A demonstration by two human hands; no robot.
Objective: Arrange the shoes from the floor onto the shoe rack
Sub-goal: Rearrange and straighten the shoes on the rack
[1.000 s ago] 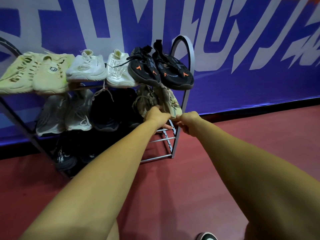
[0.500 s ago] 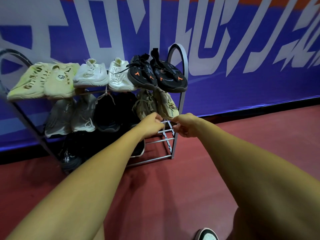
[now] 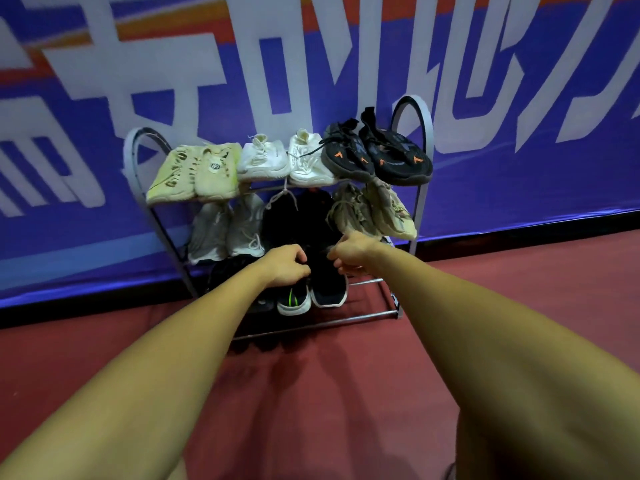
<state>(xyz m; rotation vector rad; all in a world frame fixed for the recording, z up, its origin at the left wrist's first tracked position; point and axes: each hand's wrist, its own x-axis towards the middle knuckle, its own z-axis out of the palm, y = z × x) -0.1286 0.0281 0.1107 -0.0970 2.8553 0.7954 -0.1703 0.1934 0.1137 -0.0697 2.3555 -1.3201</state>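
A grey metal shoe rack [image 3: 420,188] stands against the wall with shoes on all three shelves. On the bottom shelf a black shoe with a green stripe [image 3: 294,299] sits beside a dark shoe with a white sole [image 3: 329,289]. My left hand [image 3: 287,268] curls over the top of the green-striped shoe. My right hand [image 3: 353,251] pinches the collar of the dark shoe. Both hands hide the shoes' openings. A beige pair [image 3: 374,213] sits on the middle shelf, just right of my right hand.
Top shelf: a yellow pair [image 3: 194,174], a white pair [image 3: 287,161], a black-and-orange pair [image 3: 377,154]. Middle shelf: a grey pair [image 3: 225,230] and a black pair [image 3: 298,216]. A blue banner wall [image 3: 519,188] stands behind; red floor [image 3: 346,393] lies in front.
Both hands have left the beige pair at the middle shelf's right end and moved left and down onto the two dark shoes on the bottom shelf. The view has pulled back.
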